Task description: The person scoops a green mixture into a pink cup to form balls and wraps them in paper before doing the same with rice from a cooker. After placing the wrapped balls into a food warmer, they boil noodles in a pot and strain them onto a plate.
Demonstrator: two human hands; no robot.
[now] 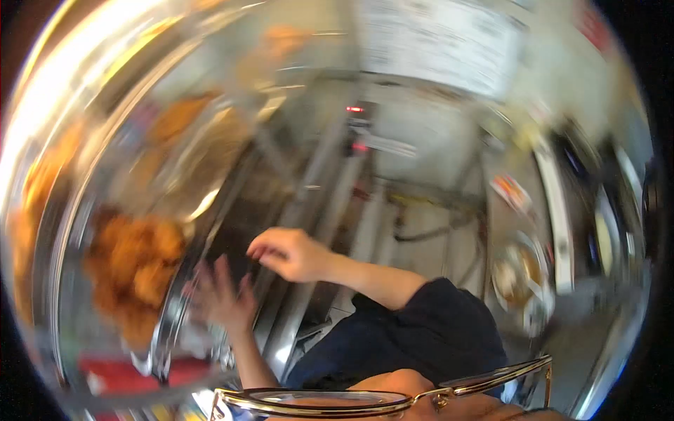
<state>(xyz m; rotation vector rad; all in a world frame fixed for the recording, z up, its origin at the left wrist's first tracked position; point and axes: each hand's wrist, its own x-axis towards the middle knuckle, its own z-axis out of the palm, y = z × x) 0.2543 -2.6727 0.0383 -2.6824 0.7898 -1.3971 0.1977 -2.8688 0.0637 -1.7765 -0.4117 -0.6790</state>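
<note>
My left hand (223, 298) has its fingers spread beside the metal edge of a display case, with nothing visible in it. Just left of it, a pile of orange-brown fried food (137, 270) lies behind that edge. My right hand (288, 254) is up and to the right of the left one, over a dark metal counter (246, 203). Its fingers are curled loosely and apart, and nothing shows between them. The two hands do not touch. Motion blurs much of the view.
More orange food (179, 119) lies further back at the left. A bowl (518, 274) of pale food sits on the side counter at the right, near a red and white packet (511, 193). White papers (442, 42) hang on the far wall. The floor shows between the counters.
</note>
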